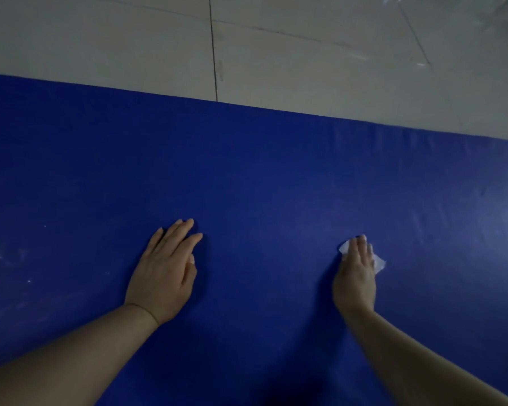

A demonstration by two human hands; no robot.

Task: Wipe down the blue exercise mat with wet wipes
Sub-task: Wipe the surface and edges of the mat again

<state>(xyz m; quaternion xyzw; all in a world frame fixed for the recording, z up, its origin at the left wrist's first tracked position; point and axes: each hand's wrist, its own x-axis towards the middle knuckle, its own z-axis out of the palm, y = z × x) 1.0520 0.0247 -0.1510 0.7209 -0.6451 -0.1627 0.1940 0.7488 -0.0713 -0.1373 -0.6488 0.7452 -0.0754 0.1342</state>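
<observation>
Wiping blue exercise mat (247, 177), flat on tiled floor (305, 54) | wet wipe (379, 262) pressed under flat right hand (356, 273) | left hand (165, 276) spread flat, bracing, holds nothing | advice: overlapping strokes, toward pale specks (9, 273) (left side)

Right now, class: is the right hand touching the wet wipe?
Touching. The head view shows the right hand pressed flat over the wet wipe, whose corners stick out beside it.
</observation>
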